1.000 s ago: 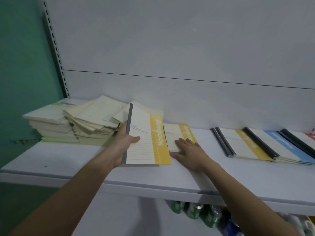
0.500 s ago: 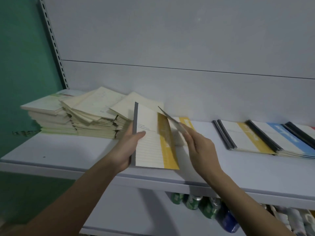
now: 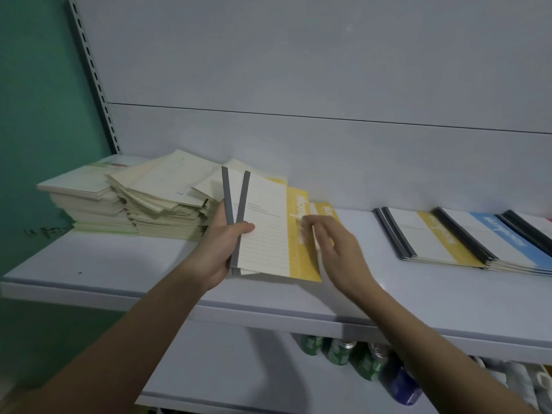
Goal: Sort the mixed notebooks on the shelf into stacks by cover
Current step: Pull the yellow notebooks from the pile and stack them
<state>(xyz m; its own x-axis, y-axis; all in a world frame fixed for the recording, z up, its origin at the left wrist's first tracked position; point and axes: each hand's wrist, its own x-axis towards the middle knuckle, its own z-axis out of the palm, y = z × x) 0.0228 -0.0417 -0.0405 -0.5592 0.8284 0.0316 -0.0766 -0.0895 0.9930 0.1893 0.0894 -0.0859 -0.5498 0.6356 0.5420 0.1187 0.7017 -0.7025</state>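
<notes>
White shelf (image 3: 89, 264) | yellow-band notebooks (image 3: 263, 234) in left hand (image 3: 218, 252) | two, seemingly

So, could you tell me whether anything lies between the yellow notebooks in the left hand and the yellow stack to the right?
Only the right hand, hovering open beside the held yellow notebooks, and one yellow notebook lying flat behind it. Beyond them the shelf looks bare up to the yellow stack.

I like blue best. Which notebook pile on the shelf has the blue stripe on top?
The blue-striped stack at the right, between the yellow-striped stack and a black-spined one at the frame edge. The piles at left are plain cream.
</notes>
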